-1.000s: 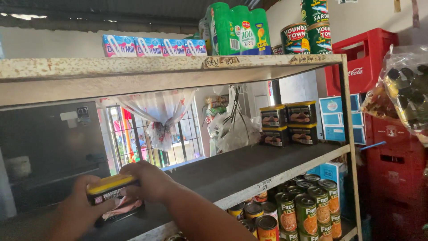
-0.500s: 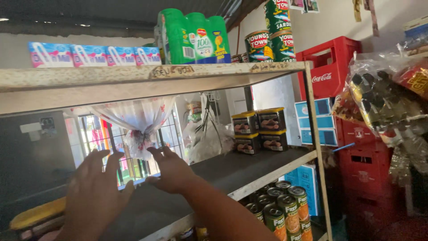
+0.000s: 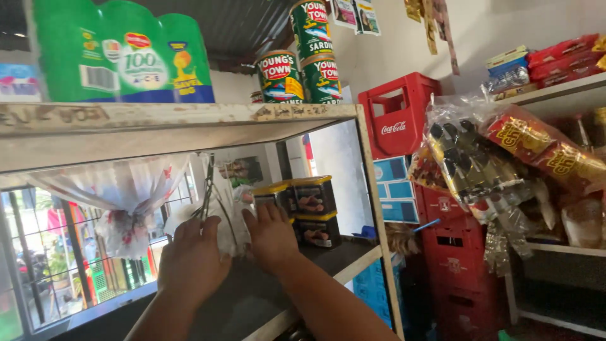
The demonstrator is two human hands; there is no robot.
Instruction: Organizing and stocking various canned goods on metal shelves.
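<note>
White, crinkled plastic fills the gap between my two hands: a bunched plastic bag [image 3: 228,221] hanging in the lower middle of the frame, just under the upper shelf board [image 3: 177,117]. My left hand [image 3: 192,262] sits against its left side, fingers spread and pressed to the plastic, so that grip is wide and flat, not closed on anything. My right hand [image 3: 271,237] lies against the right side of the bag, fingers pointing up; whether they curl round a fold I cannot tell. Both forearms rise from the bottom edge of the frame over the dark lower shelf [image 3: 328,259].

Just right of my right hand, on that lower shelf, stand stacked dark tubs with yellow lids [image 3: 309,211]. To the left of the bag a knotted white curtain [image 3: 126,208] hangs before a barred window [image 3: 57,265].

On top of the upper shelf board stand green bottles in shrink wrap [image 3: 120,53] at the upper left and stacked green fish tins [image 3: 303,60] near the top centre. Red crates [image 3: 404,117] stand right of the shelf frame, and clear bags of packets [image 3: 480,170] hang at the right of the frame.
</note>
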